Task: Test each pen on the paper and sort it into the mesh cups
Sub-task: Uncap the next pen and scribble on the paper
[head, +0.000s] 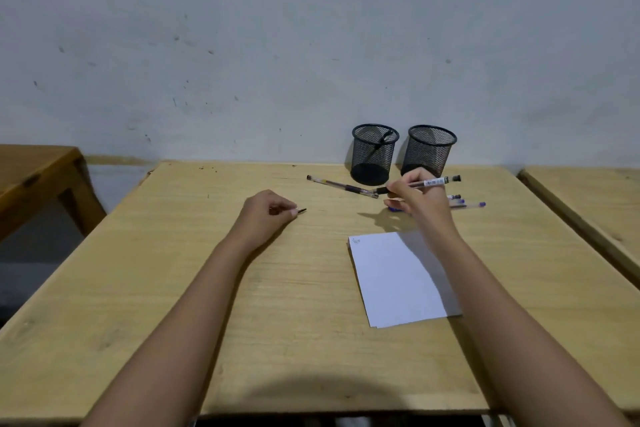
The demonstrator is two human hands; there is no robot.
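My right hand (pixel 414 198) holds a clear pen with a black grip (pixel 433 182) level above the table, just in front of the right mesh cup (pixel 431 149). The left mesh cup (pixel 374 152) has a dark pen leaning inside it. My left hand (pixel 268 213) rests on the wooden table (pixel 173 288), fingers closed around a small dark object (pixel 302 210) that looks like a pen cap. One more pen (pixel 341 186) lies in front of the left cup, and blue-capped pens (pixel 467 204) lie behind my right hand. White paper (pixel 398 281) with small scribbles at its top left corner lies near my right forearm.
A grey wall stands directly behind the cups. A second wooden table (pixel 588 204) sits to the right across a narrow gap, and a darker wooden piece of furniture (pixel 38 170) is at the left.
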